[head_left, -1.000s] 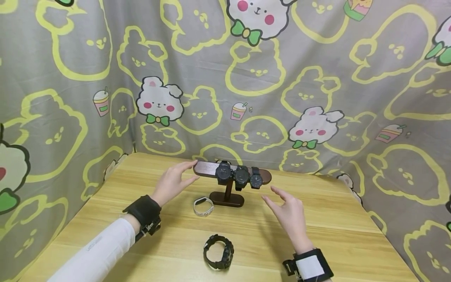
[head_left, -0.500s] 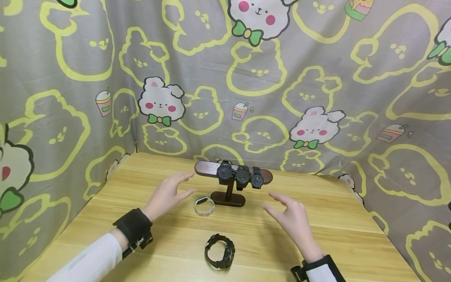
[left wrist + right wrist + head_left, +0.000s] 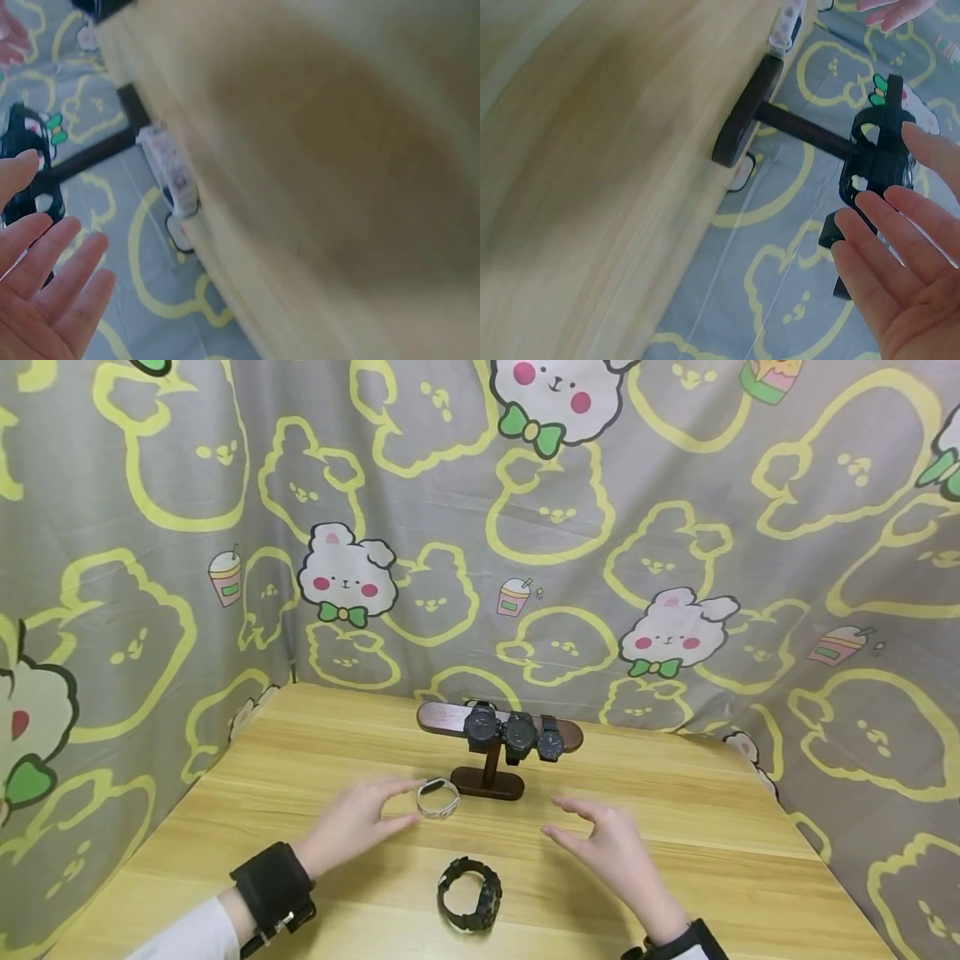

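A light-coloured fitness band (image 3: 438, 808) with a dark face stands on its edge on the table, left of the stand's base. My left hand (image 3: 352, 822) reaches to its left side, thumb and fingers spread; whether the fingertips touch it, I cannot tell. The left wrist view has the band (image 3: 171, 169) beyond my relaxed fingers (image 3: 71, 289). My right hand (image 3: 611, 852) hovers over the table on the right, holding nothing, fingers apart. A dark wooden watch stand (image 3: 442, 717) carries several black watches (image 3: 519, 737). Nearer to me lies a black watch (image 3: 489, 902), its strap forming a ring.
The wooden table (image 3: 720, 843) is enclosed by a grey curtain (image 3: 442, 468) printed with cartoon rabbits and yellow outlines. The stand's base (image 3: 487, 783) sits right beside the band. Black straps (image 3: 272, 885) circle both wrists.
My left hand has left the end of the stand's bar and come down towards me, beside the band. My right hand has lowered and shifted slightly left. The watches stay in place.
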A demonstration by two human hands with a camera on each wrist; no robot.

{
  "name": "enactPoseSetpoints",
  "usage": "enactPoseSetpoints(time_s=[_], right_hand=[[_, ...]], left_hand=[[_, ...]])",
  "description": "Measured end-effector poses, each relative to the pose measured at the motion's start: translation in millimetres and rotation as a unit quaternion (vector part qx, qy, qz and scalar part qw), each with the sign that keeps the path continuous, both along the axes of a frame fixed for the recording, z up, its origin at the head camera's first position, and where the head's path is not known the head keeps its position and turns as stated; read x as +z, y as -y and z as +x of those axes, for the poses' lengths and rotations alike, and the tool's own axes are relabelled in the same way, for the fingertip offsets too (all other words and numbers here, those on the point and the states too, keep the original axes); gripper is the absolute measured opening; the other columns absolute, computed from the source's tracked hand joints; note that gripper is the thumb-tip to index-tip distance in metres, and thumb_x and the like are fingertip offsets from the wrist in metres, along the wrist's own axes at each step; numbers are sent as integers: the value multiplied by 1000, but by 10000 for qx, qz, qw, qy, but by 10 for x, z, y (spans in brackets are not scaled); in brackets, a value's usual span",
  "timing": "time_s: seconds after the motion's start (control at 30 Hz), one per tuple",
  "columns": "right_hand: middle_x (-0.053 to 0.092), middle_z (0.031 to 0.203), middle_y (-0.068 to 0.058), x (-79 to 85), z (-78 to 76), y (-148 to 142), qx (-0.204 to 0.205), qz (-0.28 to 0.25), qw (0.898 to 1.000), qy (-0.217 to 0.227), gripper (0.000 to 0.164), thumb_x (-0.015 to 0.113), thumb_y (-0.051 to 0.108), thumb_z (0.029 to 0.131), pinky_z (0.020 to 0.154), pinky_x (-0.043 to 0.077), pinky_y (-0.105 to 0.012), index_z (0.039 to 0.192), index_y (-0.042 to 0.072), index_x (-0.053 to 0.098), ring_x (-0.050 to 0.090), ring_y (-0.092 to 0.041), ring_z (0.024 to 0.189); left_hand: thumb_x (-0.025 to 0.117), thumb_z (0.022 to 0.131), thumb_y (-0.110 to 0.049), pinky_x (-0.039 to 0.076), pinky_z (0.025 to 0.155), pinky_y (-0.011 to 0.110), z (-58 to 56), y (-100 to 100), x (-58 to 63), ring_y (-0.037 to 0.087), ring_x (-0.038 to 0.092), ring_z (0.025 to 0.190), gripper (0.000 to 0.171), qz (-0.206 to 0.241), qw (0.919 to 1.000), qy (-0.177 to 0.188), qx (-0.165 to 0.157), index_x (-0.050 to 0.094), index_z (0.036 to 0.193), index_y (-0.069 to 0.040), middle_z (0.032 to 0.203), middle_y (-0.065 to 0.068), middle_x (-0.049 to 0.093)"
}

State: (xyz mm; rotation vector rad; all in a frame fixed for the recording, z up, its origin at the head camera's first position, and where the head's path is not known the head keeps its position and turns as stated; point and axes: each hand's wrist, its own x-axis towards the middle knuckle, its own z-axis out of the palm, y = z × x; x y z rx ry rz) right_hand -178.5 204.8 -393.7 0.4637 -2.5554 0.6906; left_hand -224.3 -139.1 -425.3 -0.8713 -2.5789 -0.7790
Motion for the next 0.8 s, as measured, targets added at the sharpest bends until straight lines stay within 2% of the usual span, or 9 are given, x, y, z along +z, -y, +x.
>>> enactPoseSetpoints(time_s=[0.03, 0.1, 0.13, 0.2, 0.27, 0.37, 0.53, 0.63, 0.8], right_hand=[[81, 104, -11, -7, 10, 9, 24, -13, 10000, 67, 35, 90, 20, 77, 84, 64, -42, 108, 7, 79, 79, -28, 94], [81, 106, -11, -16, 30, 24, 58, -49, 9998, 207, 36, 89, 20, 77, 87, 63, -43, 109, 7, 79, 78, -29, 98], [81, 107, -11, -23, 37, 30, 62, -55, 9996, 274, 36, 89, 20, 78, 89, 63, -43, 110, 7, 79, 78, -29, 99], [80, 108, -11, -38, 48, 42, 61, -67, 9991, 409, 36, 88, 20, 78, 90, 63, -43, 110, 6, 78, 78, -29, 100], [80, 109, -11, -54, 59, 52, 90, -74, 9983, 563, 36, 88, 20, 79, 91, 63, -43, 111, 6, 78, 78, -28, 101], [80, 110, -10, -80, 73, 69, 97, -111, 9967, 800, 35, 87, 20, 80, 91, 63, -43, 111, 6, 78, 77, -27, 102], [80, 111, -9, -105, 96, 100, 54, -194, 9939, 1080, 35, 86, 21, 81, 93, 62, -43, 112, 7, 78, 77, -27, 105], [80, 112, -9, -112, 111, 113, 51, -217, 9934, 1121, 36, 87, 21, 80, 93, 62, -42, 112, 7, 78, 77, -27, 105], [80, 111, -9, -123, 122, 119, 128, -195, 9939, 1076, 36, 87, 21, 80, 92, 62, -41, 112, 6, 78, 77, -26, 103]], left_hand=[[80, 88, -28, 63, 92, 42, 29, -8, -17, 20, 76, 79, 46, -47, 10000, 70, -39, 69, 130, -10, 125, 12, 75], [78, 90, -30, 64, 83, 36, 86, -28, -42, 19, 75, 76, 45, -101, 9996, 242, -130, 70, 129, -11, 122, 11, 76], [78, 90, -31, 64, 81, 33, 111, -39, -57, 19, 76, 83, 43, -138, 9994, 281, -177, 71, 128, -11, 121, 10, 77], [77, 90, -32, 63, 76, 29, 164, -62, -80, 17, 76, 81, 41, -195, 9988, 379, -236, 72, 126, -12, 118, 8, 78], [77, 91, -33, 62, 75, 28, 212, -86, -97, 18, 77, 95, 38, -243, 9983, 455, -255, 74, 122, -12, 115, 5, 79], [76, 91, -35, 63, 80, 30, 276, -121, -111, 14, 76, 94, 36, -316, 9969, 661, -289, 75, 120, -13, 113, 2, 80], [75, 92, -37, 59, 72, 20, 343, -178, -125, 4, 73, 82, 33, -249, 9927, 1075, -479, 78, 113, -11, 106, 3, 81], [76, 91, -37, 54, 65, 14, 369, -214, -140, -4, 67, 73, 33, -122, 9901, 1292, -543, 79, 109, -10, 96, 2, 82], [77, 90, -41, 50, 61, 12, 390, -281, -185, -10, 60, 65, 34, -80, 9877, 1470, -523, 80, 103, -10, 81, -5, 79]])
